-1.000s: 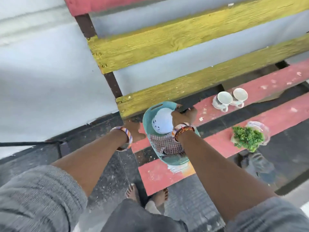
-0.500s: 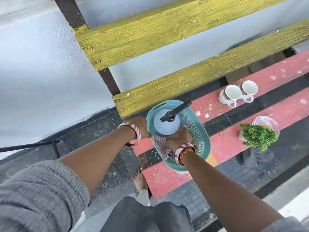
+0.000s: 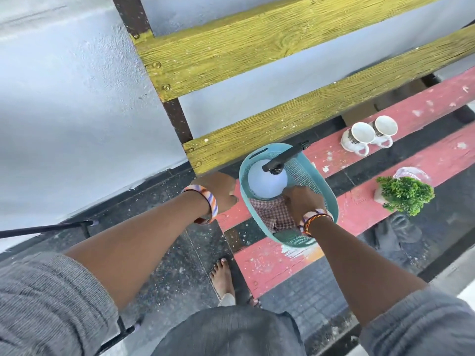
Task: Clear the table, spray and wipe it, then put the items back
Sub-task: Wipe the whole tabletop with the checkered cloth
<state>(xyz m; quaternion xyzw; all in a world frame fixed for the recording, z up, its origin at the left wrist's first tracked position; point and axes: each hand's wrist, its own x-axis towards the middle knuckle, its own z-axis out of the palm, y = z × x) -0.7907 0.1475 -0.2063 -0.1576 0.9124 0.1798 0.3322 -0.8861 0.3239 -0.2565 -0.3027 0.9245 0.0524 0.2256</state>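
A teal plastic basket (image 3: 324,199) sits at the left end of the red slatted table (image 3: 270,263). Inside it stands a pale blue spray bottle (image 3: 264,182) with a black nozzle pointing right. A red checked cloth (image 3: 270,214) lies bunched beside the bottle. My right hand (image 3: 303,204) reaches into the basket and pinches the cloth next to the bottle. My left hand (image 3: 218,191) rests at the table's left end, its fingers touching the basket's outer wall.
Two white cups (image 3: 359,136) stand on the back slat to the right. On the front slat are a small green plant (image 3: 406,195) and a clear glass (image 3: 412,172). Yellow boards (image 3: 257,55) rise behind. My bare feet (image 3: 222,276) stand by the table's end.
My right hand left the spray bottle's head and dropped into the basket onto the checked cloth. The left hand stayed by the basket's left side.
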